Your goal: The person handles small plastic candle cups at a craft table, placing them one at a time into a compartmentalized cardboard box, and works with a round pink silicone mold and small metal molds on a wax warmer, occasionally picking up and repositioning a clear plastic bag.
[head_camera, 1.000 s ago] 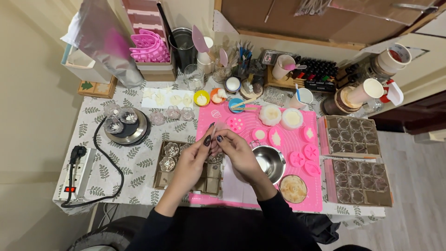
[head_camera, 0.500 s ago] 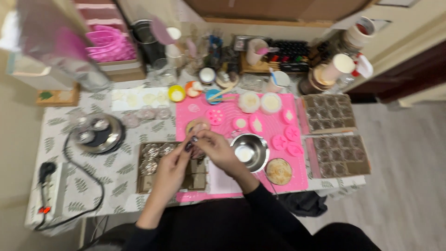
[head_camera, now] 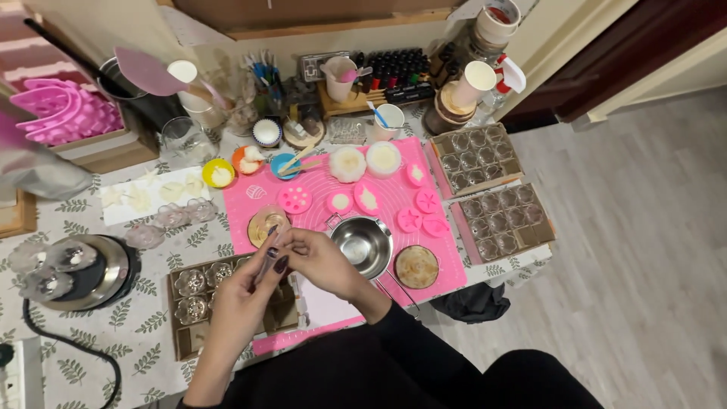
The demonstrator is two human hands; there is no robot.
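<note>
A table (head_camera: 91, 333) covered by a leaf-patterned cloth was seen from above, with a large pink mat (head_camera: 386, 208) spread over its middle. On the mat's right side, two trays of small clear cups (head_camera: 492, 189) were set side by side. At the table's left edge, a round metal plate (head_camera: 79, 273) bearing glass dishes was placed, and a cardboard tray of glass holders (head_camera: 201, 291) was laid just below the hands. A steel bowl (head_camera: 362, 244) was stood on the mat, just right of the hands, with a round brownish disc (head_camera: 416, 266) near it. Small pink moulds (head_camera: 294, 199) were scattered over the mat's upper part.

Above the mat's lower left part, the left hand (head_camera: 246, 291) and the right hand (head_camera: 318, 257) were brought together. A thin, dark, stick-like object (head_camera: 267, 261) was pinched in the closed fingers of the left hand, and its upper end was gripped by the curled fingertips of the right hand. What the object was could not be told.
</note>
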